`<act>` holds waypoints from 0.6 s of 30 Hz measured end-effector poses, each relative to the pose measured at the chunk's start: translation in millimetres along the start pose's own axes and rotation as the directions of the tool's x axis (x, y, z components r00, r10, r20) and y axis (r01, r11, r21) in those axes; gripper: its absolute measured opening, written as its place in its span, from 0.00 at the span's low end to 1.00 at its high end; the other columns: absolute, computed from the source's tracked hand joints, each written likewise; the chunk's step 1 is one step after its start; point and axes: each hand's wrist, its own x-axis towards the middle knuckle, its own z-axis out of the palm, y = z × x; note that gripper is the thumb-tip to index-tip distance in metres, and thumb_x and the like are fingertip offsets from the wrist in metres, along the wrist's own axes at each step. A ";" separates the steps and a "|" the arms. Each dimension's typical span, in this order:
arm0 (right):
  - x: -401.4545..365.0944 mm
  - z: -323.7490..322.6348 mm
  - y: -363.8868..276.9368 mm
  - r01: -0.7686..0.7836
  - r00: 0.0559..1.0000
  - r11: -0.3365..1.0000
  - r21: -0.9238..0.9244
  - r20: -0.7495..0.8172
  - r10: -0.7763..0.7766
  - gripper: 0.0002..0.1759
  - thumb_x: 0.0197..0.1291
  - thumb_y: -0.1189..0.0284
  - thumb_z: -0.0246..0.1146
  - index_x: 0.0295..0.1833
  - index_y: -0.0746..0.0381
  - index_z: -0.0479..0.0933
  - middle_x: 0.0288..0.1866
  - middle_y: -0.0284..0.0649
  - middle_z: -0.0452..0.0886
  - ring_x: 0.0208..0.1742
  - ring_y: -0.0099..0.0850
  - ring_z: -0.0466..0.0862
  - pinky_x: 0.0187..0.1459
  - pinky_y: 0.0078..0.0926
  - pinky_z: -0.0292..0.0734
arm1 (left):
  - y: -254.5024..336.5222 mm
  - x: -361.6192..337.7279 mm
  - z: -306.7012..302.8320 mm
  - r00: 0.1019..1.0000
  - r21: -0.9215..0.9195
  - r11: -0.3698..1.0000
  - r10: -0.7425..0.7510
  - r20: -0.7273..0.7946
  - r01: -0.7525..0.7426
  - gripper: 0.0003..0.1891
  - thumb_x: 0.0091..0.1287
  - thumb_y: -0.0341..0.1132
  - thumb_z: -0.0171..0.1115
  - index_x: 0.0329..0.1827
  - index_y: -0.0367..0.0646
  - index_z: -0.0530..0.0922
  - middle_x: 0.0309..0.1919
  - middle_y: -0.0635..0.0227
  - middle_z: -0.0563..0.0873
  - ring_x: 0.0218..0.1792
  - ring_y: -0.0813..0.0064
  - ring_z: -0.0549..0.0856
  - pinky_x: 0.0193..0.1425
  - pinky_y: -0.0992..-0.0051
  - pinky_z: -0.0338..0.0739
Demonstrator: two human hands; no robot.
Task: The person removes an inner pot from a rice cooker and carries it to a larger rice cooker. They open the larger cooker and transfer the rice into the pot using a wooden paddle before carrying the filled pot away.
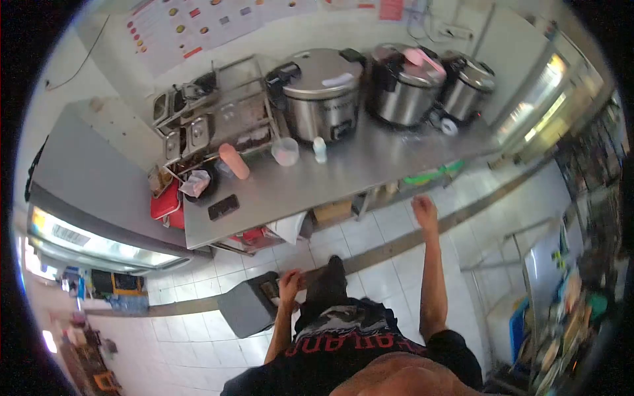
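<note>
So, steel counter [389,165] up front, both hands down low

Three metal cookers [323,109] line up along the back, with a rack [247,105] of metal pans to their left. Down on the floor there's a grey bin [247,307], left of the legs. Left hand [290,286] is right by its edge; too blurry to say if it's touching, and I can't tell if the grip is open or closed. Right hand [424,212] is over the floor near the counter's front edge, grip unclear too. Pink bottle [234,162], clear tub [285,152] and black phone [223,207] are on the counter's left half.
</note>
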 end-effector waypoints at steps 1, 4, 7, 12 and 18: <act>75.4 30.7 -25.4 0.121 0.993 0.992 0.035 -0.006 -0.121 0.13 0.58 0.68 0.65 0.46 0.63 0.80 0.35 0.38 0.83 0.35 0.25 0.80 0.39 0.25 0.74 | 3.8 16.5 -6.9 0.995 -0.044 0.997 0.058 -0.079 -0.061 0.10 0.70 0.35 0.58 0.49 0.40 0.79 0.34 0.67 0.85 0.28 0.80 0.81 0.31 0.78 0.76; 218.4 121.8 -197.0 0.437 0.891 0.893 0.110 0.080 -0.447 0.15 0.59 0.66 0.64 0.49 0.60 0.80 0.36 0.44 0.84 0.36 0.33 0.85 0.40 0.28 0.77 | 40.9 67.9 -3.9 0.938 -0.065 0.982 0.151 -0.313 -0.179 0.12 0.70 0.38 0.59 0.49 0.39 0.79 0.36 0.68 0.85 0.30 0.79 0.82 0.32 0.78 0.77; 322.6 234.5 -304.6 0.724 0.668 0.684 0.089 0.160 -0.727 0.21 0.60 0.57 0.63 0.50 0.61 0.79 0.43 0.45 0.84 0.48 0.42 0.83 0.51 0.38 0.76 | 83.8 150.5 26.0 0.872 -0.081 0.966 0.185 -0.452 -0.247 0.12 0.70 0.38 0.59 0.48 0.40 0.79 0.37 0.68 0.85 0.35 0.77 0.83 0.35 0.77 0.77; 403.4 384.7 -362.8 0.825 0.544 0.454 -0.336 0.256 -0.799 0.31 0.55 0.44 0.63 0.45 0.64 0.81 0.38 0.50 0.83 0.47 0.51 0.82 0.50 0.45 0.76 | 193.8 199.7 128.6 0.894 -0.160 0.925 0.272 -0.355 -0.345 0.11 0.71 0.39 0.58 0.48 0.42 0.79 0.38 0.67 0.85 0.37 0.75 0.84 0.41 0.74 0.77; 438.4 390.3 -390.0 0.797 0.561 0.547 -0.255 0.649 -0.515 0.31 0.48 0.42 0.67 0.40 0.61 0.82 0.40 0.49 0.83 0.48 0.50 0.81 0.50 0.48 0.74 | 180.9 209.5 169.4 0.907 -0.153 0.950 0.200 -0.371 -0.272 0.11 0.69 0.37 0.60 0.49 0.40 0.79 0.39 0.64 0.85 0.38 0.75 0.84 0.41 0.75 0.78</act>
